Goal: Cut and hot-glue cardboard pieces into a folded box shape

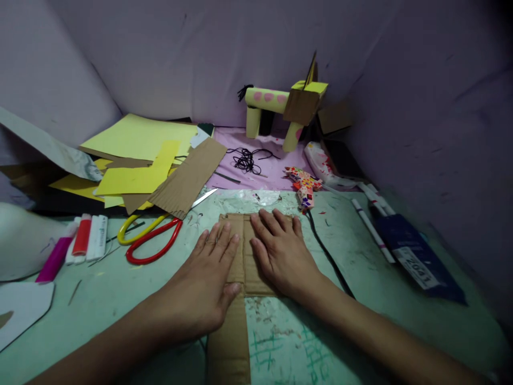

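Brown cardboard lies flat on the green tabletop, a long strip with a squarish section at its far end and a seam down the middle. On the left half of that section rests my left hand, palm down with fingers stretched out. My right hand lies flat on the right half, fingers spread. Neither hand grips anything. Red-and-yellow scissors lie left of my left hand. Beyond my right hand is a flower-patterned glue gun, its black cord running toward my right forearm.
Yellow paper and cardboard scraps are piled back left. Markers lie at left beside a white rounded container. A cardboard-and-paper animal figure stands at the back, near tangled black string. A blue pouch lies right.
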`<act>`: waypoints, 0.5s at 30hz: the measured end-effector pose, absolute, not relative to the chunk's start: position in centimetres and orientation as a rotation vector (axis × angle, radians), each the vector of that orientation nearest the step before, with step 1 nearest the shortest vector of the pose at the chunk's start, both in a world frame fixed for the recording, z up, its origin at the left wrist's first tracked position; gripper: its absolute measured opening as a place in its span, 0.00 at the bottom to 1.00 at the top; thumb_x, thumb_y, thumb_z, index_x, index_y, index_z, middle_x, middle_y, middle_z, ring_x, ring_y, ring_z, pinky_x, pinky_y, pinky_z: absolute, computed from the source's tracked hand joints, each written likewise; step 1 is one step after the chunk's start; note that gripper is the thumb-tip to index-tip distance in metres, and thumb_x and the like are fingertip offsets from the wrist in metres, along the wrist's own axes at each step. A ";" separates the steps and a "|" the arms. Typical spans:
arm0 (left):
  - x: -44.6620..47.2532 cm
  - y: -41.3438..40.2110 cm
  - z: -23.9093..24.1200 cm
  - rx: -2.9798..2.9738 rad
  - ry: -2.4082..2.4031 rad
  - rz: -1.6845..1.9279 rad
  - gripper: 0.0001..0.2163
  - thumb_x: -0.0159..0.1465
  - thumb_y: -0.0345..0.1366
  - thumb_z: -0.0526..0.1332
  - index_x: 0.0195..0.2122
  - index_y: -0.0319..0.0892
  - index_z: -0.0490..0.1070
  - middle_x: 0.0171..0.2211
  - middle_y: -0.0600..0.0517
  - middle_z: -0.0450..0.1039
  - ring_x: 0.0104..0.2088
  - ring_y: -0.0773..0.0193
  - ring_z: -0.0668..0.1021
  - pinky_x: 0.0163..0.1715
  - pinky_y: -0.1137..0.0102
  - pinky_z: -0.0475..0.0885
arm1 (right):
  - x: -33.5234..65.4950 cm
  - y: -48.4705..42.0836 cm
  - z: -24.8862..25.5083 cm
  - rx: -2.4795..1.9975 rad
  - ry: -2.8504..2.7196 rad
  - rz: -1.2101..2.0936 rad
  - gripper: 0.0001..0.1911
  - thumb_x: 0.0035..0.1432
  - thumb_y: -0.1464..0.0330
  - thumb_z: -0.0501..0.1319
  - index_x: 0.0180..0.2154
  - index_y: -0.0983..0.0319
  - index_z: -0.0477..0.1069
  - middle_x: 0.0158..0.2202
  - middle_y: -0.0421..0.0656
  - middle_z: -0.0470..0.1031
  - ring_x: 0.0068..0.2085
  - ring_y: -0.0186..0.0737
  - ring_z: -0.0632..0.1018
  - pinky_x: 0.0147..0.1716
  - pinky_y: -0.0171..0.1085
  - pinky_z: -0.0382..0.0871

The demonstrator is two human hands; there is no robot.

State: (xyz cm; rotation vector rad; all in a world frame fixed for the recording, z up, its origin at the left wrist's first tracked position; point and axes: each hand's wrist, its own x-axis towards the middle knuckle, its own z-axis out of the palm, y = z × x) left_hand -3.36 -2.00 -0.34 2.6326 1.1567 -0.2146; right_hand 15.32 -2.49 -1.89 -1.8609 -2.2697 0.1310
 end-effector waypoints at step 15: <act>-2.5 -1.8 0.8 2.658 1.206 -0.271 0.32 0.61 0.44 0.52 0.64 0.36 0.49 0.66 0.36 0.39 0.65 0.40 0.42 0.59 0.42 0.43 | 15.1 -2.4 -1.6 -1.869 -2.351 0.047 0.26 0.65 0.63 0.45 0.61 0.65 0.58 0.63 0.51 0.58 0.62 0.61 0.57 0.59 0.57 0.48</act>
